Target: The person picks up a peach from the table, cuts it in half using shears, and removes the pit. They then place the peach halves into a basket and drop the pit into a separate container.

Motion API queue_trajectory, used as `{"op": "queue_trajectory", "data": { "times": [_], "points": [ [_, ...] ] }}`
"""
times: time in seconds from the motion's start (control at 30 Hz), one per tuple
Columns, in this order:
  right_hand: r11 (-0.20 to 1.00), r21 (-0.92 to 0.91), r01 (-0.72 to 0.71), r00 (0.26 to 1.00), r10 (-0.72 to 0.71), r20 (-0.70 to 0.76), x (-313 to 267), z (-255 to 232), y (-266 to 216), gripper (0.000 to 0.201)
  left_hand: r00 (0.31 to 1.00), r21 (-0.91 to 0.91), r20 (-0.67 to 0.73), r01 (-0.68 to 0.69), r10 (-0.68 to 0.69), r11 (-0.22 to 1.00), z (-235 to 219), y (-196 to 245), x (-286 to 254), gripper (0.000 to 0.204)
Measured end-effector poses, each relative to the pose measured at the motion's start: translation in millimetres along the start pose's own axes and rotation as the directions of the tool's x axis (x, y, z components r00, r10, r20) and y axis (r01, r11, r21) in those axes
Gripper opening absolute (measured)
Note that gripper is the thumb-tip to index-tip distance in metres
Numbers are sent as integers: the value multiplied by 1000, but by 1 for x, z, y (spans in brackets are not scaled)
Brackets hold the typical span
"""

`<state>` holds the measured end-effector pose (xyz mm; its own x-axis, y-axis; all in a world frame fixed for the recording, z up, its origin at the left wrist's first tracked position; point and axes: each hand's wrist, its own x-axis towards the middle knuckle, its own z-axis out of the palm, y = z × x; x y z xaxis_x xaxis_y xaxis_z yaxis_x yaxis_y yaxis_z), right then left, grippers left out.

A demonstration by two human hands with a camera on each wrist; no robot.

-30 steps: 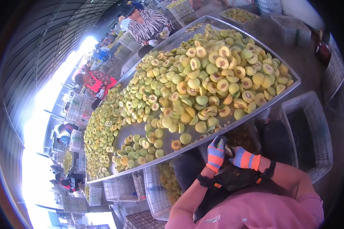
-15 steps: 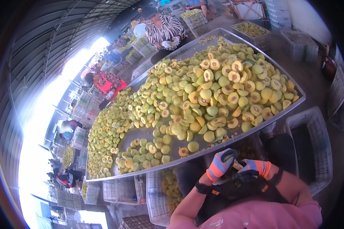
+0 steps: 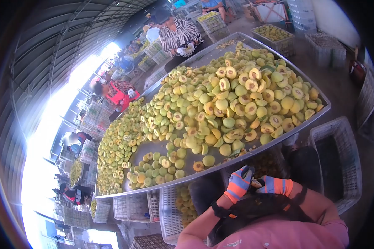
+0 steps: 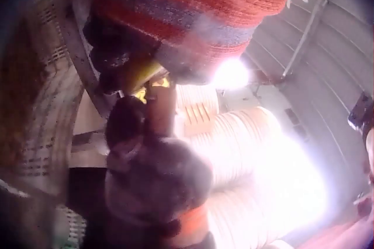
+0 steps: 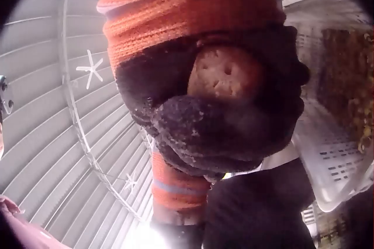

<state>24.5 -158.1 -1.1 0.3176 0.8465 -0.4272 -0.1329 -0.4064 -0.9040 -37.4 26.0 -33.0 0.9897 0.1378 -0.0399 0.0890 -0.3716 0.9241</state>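
In the head view both gloved hands meet below the near rim of a metal table (image 3: 214,169) heaped with halved green-yellow fruit (image 3: 237,89). My left hand (image 3: 239,184) curls round a yellow-green fruit (image 4: 139,75), mostly hidden by its dark fingers in the left wrist view. Touching or very near it, my right hand (image 3: 275,185) grips a tan, wooden-looking handle (image 5: 225,74), whose blunt end shows between thumb and fingers in the right wrist view. The handle's far end cannot be made out.
An empty white crate (image 3: 335,157) stands at right, and a crate holding fruit (image 3: 170,211) sits below the table's near edge. Across the table a person in a striped top (image 3: 179,33) sits; another wears a red apron (image 3: 119,96). More crates stand behind.
Since a second ago the head view has shifted, so the table sits lower in it. Both hands stay close together, with the left hand's fingers turned slightly. The red-aproned person's hand has risen.
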Motion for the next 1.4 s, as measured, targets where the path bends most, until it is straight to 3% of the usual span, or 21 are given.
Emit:
{"op": "queue_trajectory", "data": {
  "times": [0.13,0.23,0.3,0.37,0.47,0.53,0.57,0.63,0.73,0.8,0.83,0.87,0.93,0.97,1.03,1.13,1.2,1.23,1.3,1.33,1.4],
  "points": [
    [995,65,-79,994,74,75,-4,0,5,32,963,33,255,83,-88,996,-11,2,8,13],
    [951,305,-57,982,-2,188,-7,-5,16,26,979,-86,200,55,-36,995,-9,29,2,14],
    [922,385,-38,977,-47,209,-11,-3,21,27,955,-61,171,-235,243,970,-11,47,-4,14],
    [875,480,-54,959,-89,269,-12,-2,24,28,876,12,163,-462,454,887,-13,50,-5,16],
    [739,657,-147,896,-182,404,-12,-1,30,27,824,70,162,-559,543,826,-13,49,-7,18],
    [596,773,-219,832,-300,467,-9,7,36,24,895,-30,114,-430,431,902,-12,55,-10,22],
    [496,829,-259,800,-371,472,-8,12,36,23,944,-218,10,-320,330,922,-6,53,-11,23],
    [286,892,-351,734,-507,452,-5,22,27,21,990,-589,-122,-126,67,798,14,45,-13,25],
    [353,893,-279,769,-476,428,-2,22,27,19,997,-582,-71,-46,5,812,13,30,-10,29],
    [276,917,-288,895,-263,360,10,26,49,21,997,-123,-75,-6,-4,992,1,1,-6,33],
    [239,928,-288,934,-146,327,16,28,55,23,997,127,-81,20,-10,992,-12,15,-7,35],
    [324,908,-265,941,-118,316,21,29,60,23,986,465,-133,148,-96,873,-25,31,-18,40],
    [486,849,-206,960,-69,272,27,24,59,29,935,662,-346,188,73,726,-51,38,-37,38],
    [628,761,-160,987,112,115,29,26,55,29,900,641,-415,187,131,744,-69,27,-47,34],
    [854,488,-181,894,350,-281,35,31,47,29,831,437,-541,146,130,888,-103,39,-65,25],
    [775,612,-158,945,299,-135,40,24,51,30,662,278,-750,285,22,918,-140,25,-89,34],
    [609,788,-89,980,193,-39,45,23,61,28,667,491,-736,642,-113,589,-162,15,-106,47],
    [507,860,-64,992,128,-2,49,21,67,27,698,587,-714,637,-51,500,-164,6,-111,50],
    [721,690,54,994,28,-107,57,22,81,28,761,741,-646,606,58,290,-169,-12,-117,55],
    [805,582,112,989,-31,-148,60,22,81,28,794,762,-600,530,97,372,-167,-2,-106,55],
    [536,844,-17,998,64,-21,66,16,75,26,837,773,-518,368,179,516,-156,22,-64,56]
  ]
}}
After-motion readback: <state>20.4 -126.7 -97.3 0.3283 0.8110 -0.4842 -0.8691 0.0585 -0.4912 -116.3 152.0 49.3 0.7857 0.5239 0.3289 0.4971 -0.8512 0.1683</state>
